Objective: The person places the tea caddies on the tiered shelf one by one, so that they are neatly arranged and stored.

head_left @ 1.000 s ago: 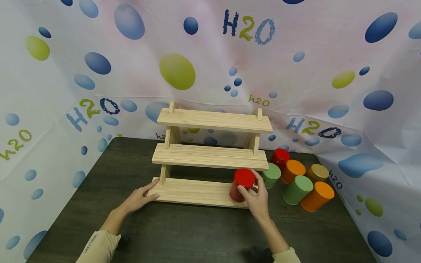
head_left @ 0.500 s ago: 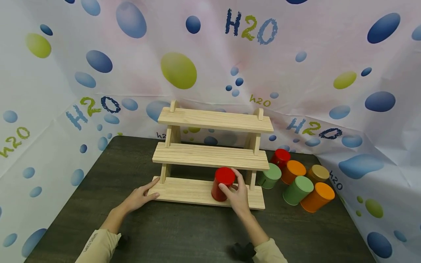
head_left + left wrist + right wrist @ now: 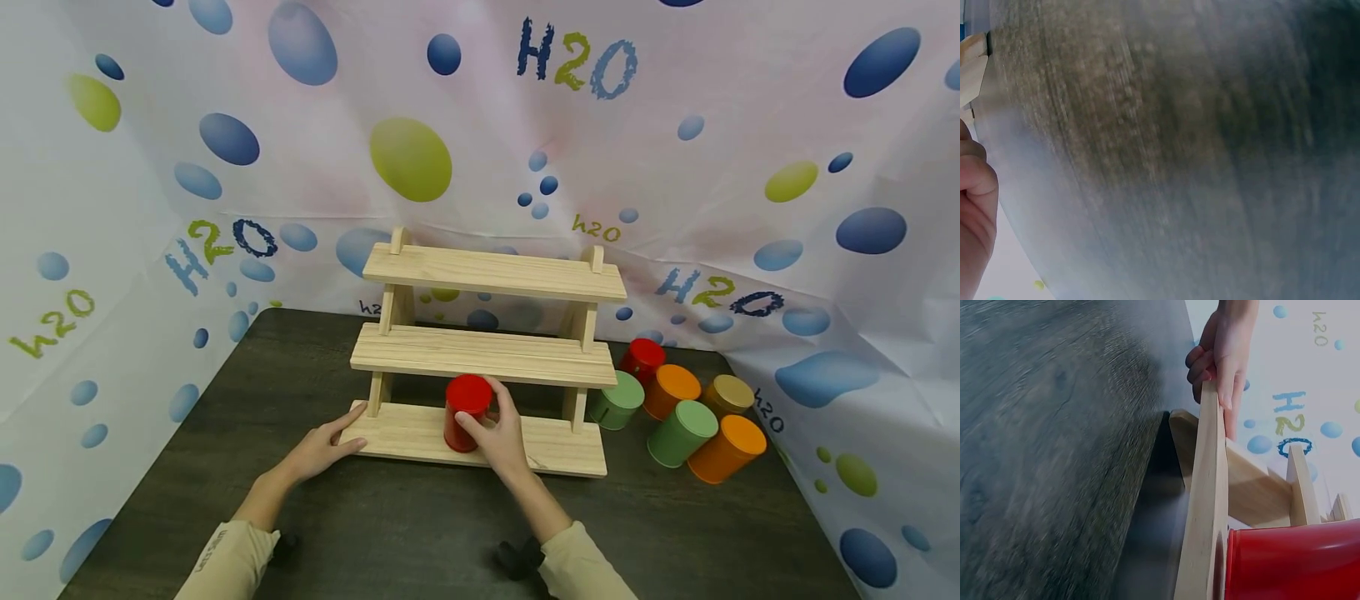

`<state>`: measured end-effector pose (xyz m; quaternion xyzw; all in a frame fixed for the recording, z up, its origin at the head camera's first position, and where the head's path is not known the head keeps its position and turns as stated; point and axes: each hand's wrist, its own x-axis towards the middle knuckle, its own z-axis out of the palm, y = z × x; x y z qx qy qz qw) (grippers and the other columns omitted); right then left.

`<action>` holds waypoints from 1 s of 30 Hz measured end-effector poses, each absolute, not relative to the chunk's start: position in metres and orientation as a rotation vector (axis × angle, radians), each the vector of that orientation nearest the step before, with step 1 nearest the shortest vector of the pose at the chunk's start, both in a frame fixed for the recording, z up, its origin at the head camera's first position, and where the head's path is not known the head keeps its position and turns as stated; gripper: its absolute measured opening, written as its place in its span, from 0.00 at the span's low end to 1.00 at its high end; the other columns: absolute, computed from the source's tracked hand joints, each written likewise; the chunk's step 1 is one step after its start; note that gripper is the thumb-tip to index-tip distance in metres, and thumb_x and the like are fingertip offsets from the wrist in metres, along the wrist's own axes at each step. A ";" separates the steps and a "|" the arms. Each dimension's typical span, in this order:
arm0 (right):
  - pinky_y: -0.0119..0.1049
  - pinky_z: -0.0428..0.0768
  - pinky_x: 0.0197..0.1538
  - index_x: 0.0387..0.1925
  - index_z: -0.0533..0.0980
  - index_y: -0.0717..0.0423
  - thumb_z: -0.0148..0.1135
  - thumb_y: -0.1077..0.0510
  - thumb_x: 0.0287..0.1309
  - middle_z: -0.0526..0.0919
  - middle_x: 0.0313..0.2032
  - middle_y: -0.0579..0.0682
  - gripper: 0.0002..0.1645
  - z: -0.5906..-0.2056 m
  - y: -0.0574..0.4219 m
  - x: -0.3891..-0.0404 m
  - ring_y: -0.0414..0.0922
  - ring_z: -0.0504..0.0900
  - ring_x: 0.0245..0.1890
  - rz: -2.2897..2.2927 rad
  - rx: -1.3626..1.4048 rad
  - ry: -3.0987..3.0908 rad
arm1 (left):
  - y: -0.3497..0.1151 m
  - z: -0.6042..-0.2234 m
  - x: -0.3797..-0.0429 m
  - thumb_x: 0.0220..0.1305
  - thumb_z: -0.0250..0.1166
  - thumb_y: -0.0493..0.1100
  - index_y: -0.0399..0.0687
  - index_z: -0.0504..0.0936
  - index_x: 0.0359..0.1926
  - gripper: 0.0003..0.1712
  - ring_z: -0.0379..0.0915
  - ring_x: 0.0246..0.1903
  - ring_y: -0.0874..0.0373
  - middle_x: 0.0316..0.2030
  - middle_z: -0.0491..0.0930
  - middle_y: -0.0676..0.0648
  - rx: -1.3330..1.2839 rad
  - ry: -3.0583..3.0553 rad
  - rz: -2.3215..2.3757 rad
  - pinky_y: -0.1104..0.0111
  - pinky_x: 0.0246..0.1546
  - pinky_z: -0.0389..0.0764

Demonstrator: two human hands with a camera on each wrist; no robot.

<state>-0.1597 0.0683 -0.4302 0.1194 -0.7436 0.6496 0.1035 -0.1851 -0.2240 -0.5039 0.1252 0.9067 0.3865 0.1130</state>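
A red canister (image 3: 457, 417) stands on the lowest board of a three-tier wooden shelf (image 3: 487, 354), left of the board's middle. My right hand (image 3: 504, 437) holds it from the right, with the thumb in front and fingers behind. The right wrist view shows the red canister (image 3: 1291, 562) upright, its base at the board's surface. My left hand (image 3: 321, 447) grips the left end of that lowest board. Thumb above and fingers below, the left hand (image 3: 1230, 350) shows on the board edge. In the left wrist view only part of the left hand (image 3: 975, 212) appears.
To the right of the shelf several canisters stand close together: a red one (image 3: 642, 360), orange ones (image 3: 722, 454), green ones (image 3: 678, 437) and a yellow one (image 3: 727, 396). A dark table (image 3: 375, 533) lies under everything. A patterned sheet (image 3: 480, 100) hangs behind and at the sides.
My right hand has moved left along the lowest board with the red canister, from near its right end to left of the middle. The left hand keeps its grip on the board's end.
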 end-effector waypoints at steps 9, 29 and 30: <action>0.49 0.75 0.49 0.59 0.61 0.70 0.63 0.68 0.50 0.70 0.53 0.65 0.34 -0.426 0.048 -0.166 0.57 0.70 0.51 1.937 0.413 -2.245 | -0.224 -0.504 -0.185 0.62 0.57 0.54 0.45 0.53 0.70 0.40 0.65 0.55 0.33 0.61 0.59 0.26 0.387 2.649 1.152 0.43 0.51 0.65; 0.47 0.74 0.51 0.60 0.60 0.69 0.62 0.65 0.52 0.69 0.55 0.64 0.34 -0.426 0.010 -0.173 0.55 0.71 0.52 1.944 0.577 -2.296 | -0.225 -0.505 -0.185 0.63 0.57 0.53 0.46 0.54 0.69 0.39 0.64 0.56 0.35 0.61 0.59 0.27 0.424 2.651 1.158 0.44 0.52 0.65; 0.47 0.74 0.51 0.60 0.60 0.69 0.62 0.65 0.52 0.69 0.55 0.63 0.35 -0.426 0.009 -0.174 0.55 0.71 0.52 1.948 0.581 -2.297 | -0.225 -0.505 -0.186 0.63 0.57 0.53 0.46 0.54 0.69 0.39 0.63 0.56 0.34 0.62 0.58 0.27 0.422 2.652 1.160 0.43 0.52 0.65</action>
